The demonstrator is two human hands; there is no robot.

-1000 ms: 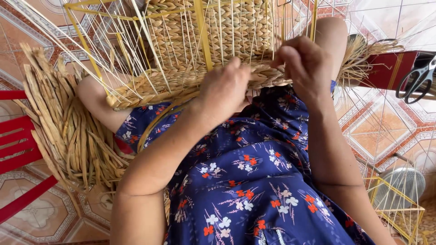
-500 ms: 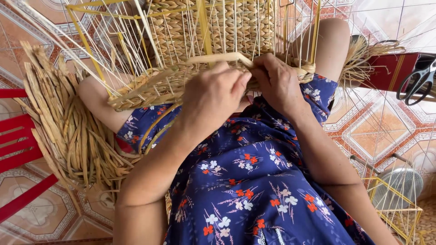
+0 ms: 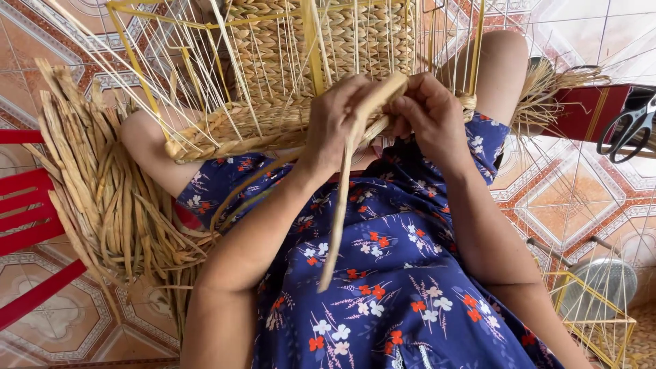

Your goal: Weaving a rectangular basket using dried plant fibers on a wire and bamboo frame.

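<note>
both hands, left hand (image 3: 338, 119) and right hand (image 3: 427, 116), closed in tight grip on dried reed strand (image 3: 342, 198) at half-woven basket (image 3: 301, 75); risk: strand kinking or snapping if bent sharply.

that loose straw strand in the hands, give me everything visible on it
The strand is a flat, pale tan dried fibre, long and narrow. Its upper end bends over at the basket edge, pinched between the left hand and right hand. From there it hangs down across the blue floral dress, tapering to a free tip above the lap.
</note>
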